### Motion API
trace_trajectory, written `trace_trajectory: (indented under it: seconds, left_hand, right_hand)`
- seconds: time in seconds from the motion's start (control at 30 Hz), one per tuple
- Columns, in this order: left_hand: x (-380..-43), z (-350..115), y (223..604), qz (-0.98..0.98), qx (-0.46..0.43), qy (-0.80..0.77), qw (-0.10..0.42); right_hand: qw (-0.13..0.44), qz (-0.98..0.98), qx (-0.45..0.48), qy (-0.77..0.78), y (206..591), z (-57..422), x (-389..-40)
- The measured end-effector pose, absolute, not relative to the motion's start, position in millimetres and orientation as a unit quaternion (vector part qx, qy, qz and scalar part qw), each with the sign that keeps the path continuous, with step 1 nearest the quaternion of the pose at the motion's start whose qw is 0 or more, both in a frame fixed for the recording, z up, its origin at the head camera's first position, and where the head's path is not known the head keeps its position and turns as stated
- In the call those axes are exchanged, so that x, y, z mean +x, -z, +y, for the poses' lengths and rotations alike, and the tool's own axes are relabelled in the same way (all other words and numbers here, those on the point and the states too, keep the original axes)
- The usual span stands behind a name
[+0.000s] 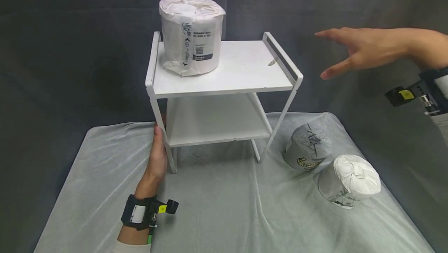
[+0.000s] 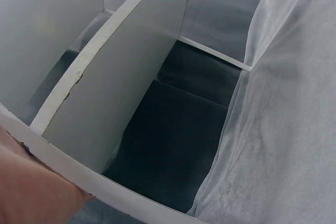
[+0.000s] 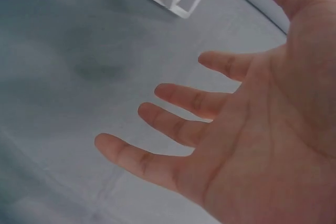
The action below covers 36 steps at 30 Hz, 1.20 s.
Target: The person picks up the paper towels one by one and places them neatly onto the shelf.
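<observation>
A white two-tier shelf rack (image 1: 245, 66) stands on the cloth-covered table. My left hand (image 1: 159, 159) grips its left side frame, thumb at the front and the other fingers mostly hidden behind the leg. The left wrist view shows part of that hand (image 2: 31, 187) against the white frame (image 2: 121, 195). On the top tier, toward the left, sits a paper-wrapped roll (image 1: 206, 43) with a printed label. Out to the right of the rack, my right hand (image 1: 367, 46) is raised in the air with fingers spread, touching nothing. Its bare palm (image 3: 252, 124) faces the right wrist camera.
Two more wrapped rolls are on the table right of the rack: a grey one (image 1: 308, 148) and, nearer, a white-topped one (image 1: 350, 181) lying tilted. Grey cloth (image 1: 217, 206) covers the table. Dark curtains (image 1: 87, 50) hang behind and beside it.
</observation>
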State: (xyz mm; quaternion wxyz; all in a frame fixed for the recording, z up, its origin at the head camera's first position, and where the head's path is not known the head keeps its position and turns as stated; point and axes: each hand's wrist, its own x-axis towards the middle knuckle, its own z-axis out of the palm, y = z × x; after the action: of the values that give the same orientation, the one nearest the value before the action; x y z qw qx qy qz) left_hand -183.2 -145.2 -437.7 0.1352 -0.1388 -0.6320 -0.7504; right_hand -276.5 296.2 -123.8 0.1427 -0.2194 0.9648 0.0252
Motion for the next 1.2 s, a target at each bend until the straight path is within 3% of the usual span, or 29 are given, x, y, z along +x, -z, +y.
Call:
trace_trajectory:
  seconds: [0.5,1.2]
  left_hand:
    - [-183,-144,438,-0.631,-0.132,0.751,0.139]
    - [-182,-144,438,-0.636,-0.109,0.753,0.131]
  right_hand:
    - [0.126,0.970,-0.208,-0.021,175,332,-240]
    - [0.144,0.973,-0.179,0.026,262,383,-198]
